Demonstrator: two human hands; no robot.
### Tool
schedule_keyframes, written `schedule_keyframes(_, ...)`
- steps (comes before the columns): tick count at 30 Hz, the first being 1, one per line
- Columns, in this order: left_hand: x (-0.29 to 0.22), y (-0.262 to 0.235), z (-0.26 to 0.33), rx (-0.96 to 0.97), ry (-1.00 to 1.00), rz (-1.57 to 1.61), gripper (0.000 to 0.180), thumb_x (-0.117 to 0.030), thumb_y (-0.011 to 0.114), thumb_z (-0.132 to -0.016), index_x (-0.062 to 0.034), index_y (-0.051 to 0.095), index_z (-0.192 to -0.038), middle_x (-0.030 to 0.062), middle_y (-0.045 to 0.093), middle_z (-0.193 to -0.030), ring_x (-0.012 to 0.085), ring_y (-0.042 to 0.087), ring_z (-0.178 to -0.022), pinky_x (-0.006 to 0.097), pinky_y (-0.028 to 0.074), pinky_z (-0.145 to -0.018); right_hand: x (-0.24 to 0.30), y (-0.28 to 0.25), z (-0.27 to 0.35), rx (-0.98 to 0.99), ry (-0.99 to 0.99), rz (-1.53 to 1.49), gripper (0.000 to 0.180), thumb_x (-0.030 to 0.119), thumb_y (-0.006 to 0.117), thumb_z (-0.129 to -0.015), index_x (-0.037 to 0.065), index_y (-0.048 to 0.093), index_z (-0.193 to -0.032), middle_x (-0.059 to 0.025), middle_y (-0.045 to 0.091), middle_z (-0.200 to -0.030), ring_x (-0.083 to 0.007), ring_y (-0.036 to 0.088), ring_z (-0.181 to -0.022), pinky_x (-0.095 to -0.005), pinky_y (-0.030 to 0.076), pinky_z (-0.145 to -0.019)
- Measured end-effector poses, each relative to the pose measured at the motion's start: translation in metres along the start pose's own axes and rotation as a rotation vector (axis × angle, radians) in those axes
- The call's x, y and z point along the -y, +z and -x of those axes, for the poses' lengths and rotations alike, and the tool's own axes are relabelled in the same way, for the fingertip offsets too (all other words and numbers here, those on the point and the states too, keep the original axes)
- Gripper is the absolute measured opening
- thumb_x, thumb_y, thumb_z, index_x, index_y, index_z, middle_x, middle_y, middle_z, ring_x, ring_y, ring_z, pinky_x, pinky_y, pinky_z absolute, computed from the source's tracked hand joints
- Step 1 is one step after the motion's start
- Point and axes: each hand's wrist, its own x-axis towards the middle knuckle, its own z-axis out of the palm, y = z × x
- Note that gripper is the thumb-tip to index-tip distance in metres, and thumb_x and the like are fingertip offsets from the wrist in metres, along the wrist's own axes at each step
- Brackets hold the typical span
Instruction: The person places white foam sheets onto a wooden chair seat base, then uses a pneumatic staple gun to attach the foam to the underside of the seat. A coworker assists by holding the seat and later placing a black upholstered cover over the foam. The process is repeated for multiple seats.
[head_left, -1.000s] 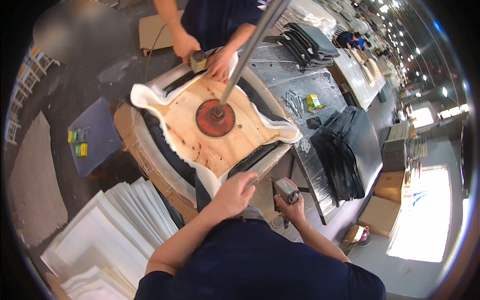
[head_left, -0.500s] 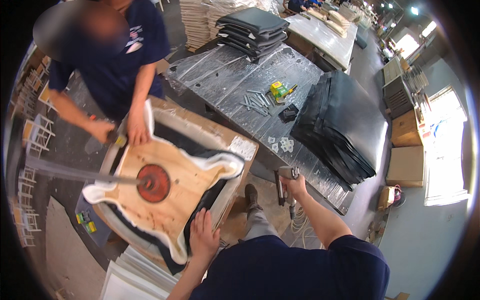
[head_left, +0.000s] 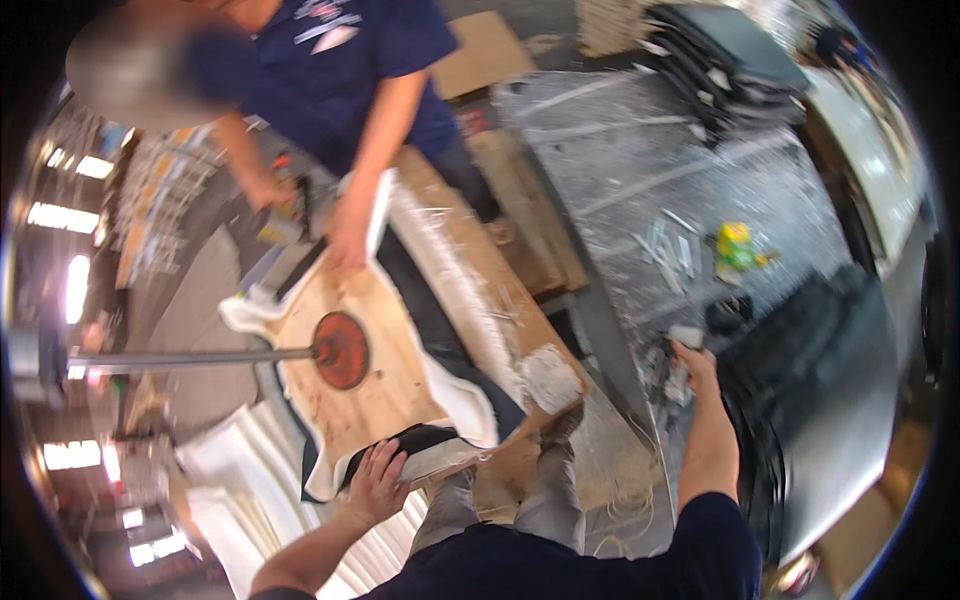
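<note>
Wooden panel, one: pale, dark-flecked, lying on a brown stand before the standing person, its sides curving inward between drawn-out corners. White padding is rimming it in a wavy band; black cover material is showing outside that, broad along the right side. Red disc, one: sitting on the panel's face, a metal rod running leftward from it. Left hand: resting at the near edge, fingers lying over the black; whether they are pinching it, I cannot tell. Right hand: fingers wrapping a blurred grey handheld tool near the tabletop. Co-worker's hand: touching the far end.
</note>
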Motion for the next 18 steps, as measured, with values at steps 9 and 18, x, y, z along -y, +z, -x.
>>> schedule_keyframes(9,-0.023,-0.005,0.006,-0.036,-0.097,-0.028,0.068,-0.028,0.085,-0.086,-0.0071,0.062,-0.146,0.0181,0.055,-0.161,0.0378,0.055,-0.148,0.053,0.040,-0.126,-0.015,-0.001,-0.051,-0.139,-0.113,0.051,0.041,0.011,0.090,-0.091,-0.002,0.073,-0.127,-0.0098,0.077,-0.111,-0.0252,0.074,-0.095,-0.0410,0.058,-0.080)
schedule_keyframes(18,-0.013,-0.013,0.014,-0.036,-0.092,-0.001,0.067,-0.038,0.081,-0.093,-0.0102,0.060,-0.150,0.0135,0.051,-0.166,0.0339,0.050,-0.154,0.053,0.042,-0.125,0.015,0.108,0.055,0.030,-0.342,0.250,0.045,0.038,0.069,-0.111,0.003,0.070,-0.140,-0.0098,0.079,-0.118,-0.0207,0.073,-0.093,-0.0317,0.057,-0.083)
